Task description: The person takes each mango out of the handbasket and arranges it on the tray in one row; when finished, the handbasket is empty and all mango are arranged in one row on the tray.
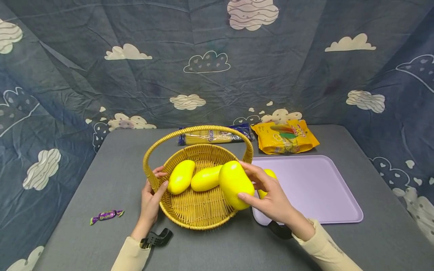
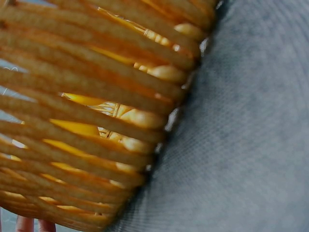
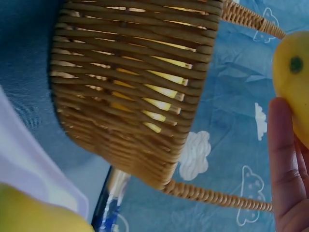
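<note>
A yellow mango [image 1: 234, 184] is held over the right side of a wicker basket [image 1: 198, 227] by my right hand [image 1: 274, 197], thumb in front and fingers behind. In the right wrist view that mango [image 3: 299, 82] shows a dark stem spot. At the basket's left side, my left hand [image 1: 150, 201] grips the rim near the foot of the handle, thumb toward the inside. Two more mangoes [image 1: 182, 177] lie in the basket. Behind my right hand, another mango [image 1: 270, 173] rests on a lilac tray [image 1: 315, 192], partly hidden. The left wrist view is mostly basket weave [image 2: 87, 116].
Behind the basket lies a pack of spaghetti [image 1: 220, 136]. A yellow candy bag [image 1: 285, 137] sits behind the tray. One purple wrapped candy [image 1: 107, 215] lies at the left on the grey table [image 1: 112, 165]. The basket's tall handle [image 1: 196, 129] arches over its opening.
</note>
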The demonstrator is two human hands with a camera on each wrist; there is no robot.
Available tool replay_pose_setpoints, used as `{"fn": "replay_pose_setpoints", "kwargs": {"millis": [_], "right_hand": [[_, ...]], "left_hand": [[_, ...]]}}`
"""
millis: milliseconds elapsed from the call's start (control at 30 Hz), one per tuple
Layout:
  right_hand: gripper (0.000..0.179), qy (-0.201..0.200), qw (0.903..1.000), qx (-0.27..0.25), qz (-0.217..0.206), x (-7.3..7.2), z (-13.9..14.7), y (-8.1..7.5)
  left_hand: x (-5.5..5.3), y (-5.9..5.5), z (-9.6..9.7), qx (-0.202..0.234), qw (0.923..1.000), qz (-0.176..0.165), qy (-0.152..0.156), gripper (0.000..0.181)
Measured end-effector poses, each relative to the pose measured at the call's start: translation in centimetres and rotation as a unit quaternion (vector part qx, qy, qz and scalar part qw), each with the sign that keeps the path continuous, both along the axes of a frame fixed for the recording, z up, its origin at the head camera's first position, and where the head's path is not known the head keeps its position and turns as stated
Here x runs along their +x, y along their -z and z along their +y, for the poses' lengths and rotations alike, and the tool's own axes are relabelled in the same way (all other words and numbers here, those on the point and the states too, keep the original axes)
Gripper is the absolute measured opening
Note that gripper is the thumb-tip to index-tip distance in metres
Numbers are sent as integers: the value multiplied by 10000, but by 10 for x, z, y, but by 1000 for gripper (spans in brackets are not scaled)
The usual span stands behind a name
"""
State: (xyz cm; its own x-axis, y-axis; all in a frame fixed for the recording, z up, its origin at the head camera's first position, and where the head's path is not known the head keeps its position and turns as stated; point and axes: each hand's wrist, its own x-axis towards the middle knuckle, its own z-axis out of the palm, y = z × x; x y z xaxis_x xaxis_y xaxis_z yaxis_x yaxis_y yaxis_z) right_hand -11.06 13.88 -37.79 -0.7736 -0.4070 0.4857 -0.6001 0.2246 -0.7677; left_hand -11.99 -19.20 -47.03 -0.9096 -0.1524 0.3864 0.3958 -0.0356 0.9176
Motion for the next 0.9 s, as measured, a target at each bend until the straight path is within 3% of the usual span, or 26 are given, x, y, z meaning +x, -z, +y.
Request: {"fn": "replay_pose_setpoints", "kwargs": {"millis": [367, 767, 900], "right_hand": [[75, 300, 9983, -483, -160, 8, 26, 5], [70, 1071, 9903, -880, -65, 8, 57, 16], [68, 1068, 9863, -1240, -227, 5, 66, 21]], "left_hand": [[0, 0, 0, -44, 10000, -37, -8, 27], [1, -1, 0, -62, 9999, -73, -31, 26], [1, -1, 0, -31, 10000, -82, -13, 26]]}}
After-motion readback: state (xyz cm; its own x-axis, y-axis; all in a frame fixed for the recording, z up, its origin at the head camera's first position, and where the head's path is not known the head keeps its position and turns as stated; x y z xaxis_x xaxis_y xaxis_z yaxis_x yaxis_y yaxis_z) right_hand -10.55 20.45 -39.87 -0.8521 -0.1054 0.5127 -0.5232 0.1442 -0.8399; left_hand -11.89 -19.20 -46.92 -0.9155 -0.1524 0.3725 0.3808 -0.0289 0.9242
